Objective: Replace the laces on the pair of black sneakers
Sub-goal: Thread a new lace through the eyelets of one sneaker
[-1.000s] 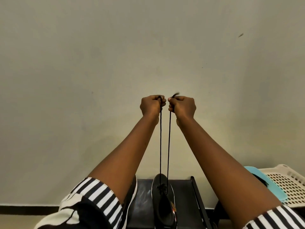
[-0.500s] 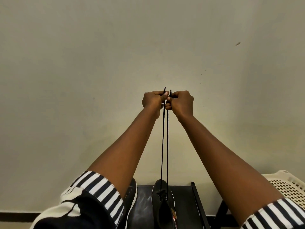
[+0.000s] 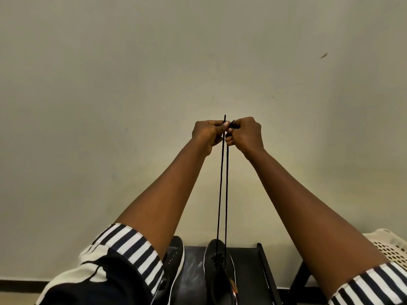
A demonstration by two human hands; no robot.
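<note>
**Lace ends evened, one shoe barely started**

Dark flat worktop (image 3: pixel 244 271) carries both black low-top sneakers: left one (image 3: pixel 175 258) shows no lace, middle one (image 3: pixel 217 264) threaded at lowest eyelets only. My left hand (image 3: pixel 207 132) and right hand (image 3: pixel 245 133) pinch the thin black lace (image 3: pixel 222 194) ends, fingers (image 3: pixel 226 123) clamped, pulled taut upward. Most lacing left.

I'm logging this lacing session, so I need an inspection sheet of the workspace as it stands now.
Surface: dark black bench, scuffed.
Job's things: black sneaker on bench, black lace strands rising taut from it; second black perforated sneaker to its left.
Clutter: cream perforated plastic basket at right.
Grips: left hand and right hand each pinch a lace end, held together.
Cables: nothing seen.
Surroundings: plain beige wall.
</note>
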